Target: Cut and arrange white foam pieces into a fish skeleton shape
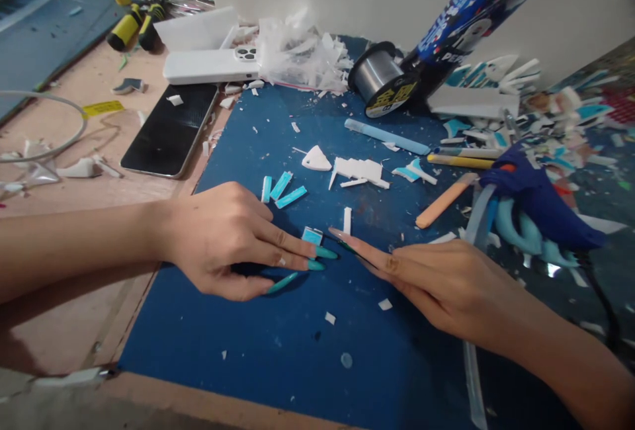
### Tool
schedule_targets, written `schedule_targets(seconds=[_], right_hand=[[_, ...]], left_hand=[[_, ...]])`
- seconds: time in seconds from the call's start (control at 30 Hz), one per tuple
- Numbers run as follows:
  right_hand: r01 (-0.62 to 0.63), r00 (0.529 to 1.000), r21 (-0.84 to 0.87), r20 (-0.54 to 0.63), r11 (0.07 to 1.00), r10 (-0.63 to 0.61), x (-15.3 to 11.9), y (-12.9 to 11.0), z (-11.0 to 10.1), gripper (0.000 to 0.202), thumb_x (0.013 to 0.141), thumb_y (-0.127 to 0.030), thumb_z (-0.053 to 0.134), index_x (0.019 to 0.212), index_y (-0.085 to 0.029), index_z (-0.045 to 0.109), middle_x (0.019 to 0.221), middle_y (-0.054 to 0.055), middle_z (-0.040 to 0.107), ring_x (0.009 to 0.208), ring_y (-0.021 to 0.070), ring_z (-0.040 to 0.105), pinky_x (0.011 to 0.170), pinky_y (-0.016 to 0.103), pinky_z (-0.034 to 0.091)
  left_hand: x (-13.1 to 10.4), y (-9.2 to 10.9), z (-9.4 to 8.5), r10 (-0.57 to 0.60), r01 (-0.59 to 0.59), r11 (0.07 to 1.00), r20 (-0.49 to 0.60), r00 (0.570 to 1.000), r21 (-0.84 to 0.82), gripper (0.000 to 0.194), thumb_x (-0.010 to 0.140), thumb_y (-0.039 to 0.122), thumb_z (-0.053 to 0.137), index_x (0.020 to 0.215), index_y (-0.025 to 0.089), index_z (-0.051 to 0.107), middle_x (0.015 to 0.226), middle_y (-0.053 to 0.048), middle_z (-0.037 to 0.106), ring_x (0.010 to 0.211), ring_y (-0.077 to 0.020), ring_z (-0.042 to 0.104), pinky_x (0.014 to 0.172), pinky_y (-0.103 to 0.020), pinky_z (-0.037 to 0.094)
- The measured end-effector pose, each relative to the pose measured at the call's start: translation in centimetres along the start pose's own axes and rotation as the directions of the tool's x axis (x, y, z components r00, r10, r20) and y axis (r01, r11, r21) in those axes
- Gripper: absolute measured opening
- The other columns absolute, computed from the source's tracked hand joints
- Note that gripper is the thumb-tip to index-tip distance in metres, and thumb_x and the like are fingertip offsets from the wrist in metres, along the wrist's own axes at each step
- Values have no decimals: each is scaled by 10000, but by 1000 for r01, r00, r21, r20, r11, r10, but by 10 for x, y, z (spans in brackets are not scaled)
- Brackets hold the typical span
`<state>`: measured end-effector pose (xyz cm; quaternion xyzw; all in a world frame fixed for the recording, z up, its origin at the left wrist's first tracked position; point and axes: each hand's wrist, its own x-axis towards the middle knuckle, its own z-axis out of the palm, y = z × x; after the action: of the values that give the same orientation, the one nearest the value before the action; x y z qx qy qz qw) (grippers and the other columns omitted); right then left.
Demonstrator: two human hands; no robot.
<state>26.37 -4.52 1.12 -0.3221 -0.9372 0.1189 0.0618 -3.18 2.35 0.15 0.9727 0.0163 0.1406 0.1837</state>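
From afar, I centre my dial on the small blue piece (312, 236) on the mat (248, 344): the left hand (228, 238) at nine, thumb parted, probably steadies it; the right hand (444, 278), near four, sits apart, grip unclear.

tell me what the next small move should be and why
I'd probably bring the thin dark tool in the right hand slightly left to the small blue-topped piece: fingers of the left hand rest at its near edge, and the tool's tip sits close by, apparently not touching it.
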Motion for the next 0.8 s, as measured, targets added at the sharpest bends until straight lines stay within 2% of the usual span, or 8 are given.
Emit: schedule_targets(seconds=[0.37,0.5,0.8], right_hand=[[-3,1000,37,17,999,3,-3,2,0,477,983,-147,369,1450,-237,339,590,-59,504,483,113,464,481,249,309],[2,1000,19,21,1000,-2,-1,1,-1,476,977,-135,375,1444,-225,345,575,-64,476,469,112,446,471,250,297],[37,999,-65,12,997,-36,2,3,-2,546,930,-65,383,1454,-206,323,607,-49,522,505,132,490,490,257,317]], left_hand=[[0,0,-1,13,-13,1000,-6,1000,17,336,876,273,504,1148,191,683,1234,-26,658,638,-132,680,525,-278,509],[1,0,-1,10,-10,1000,-8,1000,13,337,880,270,490,1143,199,689,1227,-34,659,630,-126,680,549,-269,524],[1,-1,-1,11,-11,999,-2,1000,-36,338,872,256,514,1149,159,682,1243,-45,647,639,-140,681,544,-291,510]])
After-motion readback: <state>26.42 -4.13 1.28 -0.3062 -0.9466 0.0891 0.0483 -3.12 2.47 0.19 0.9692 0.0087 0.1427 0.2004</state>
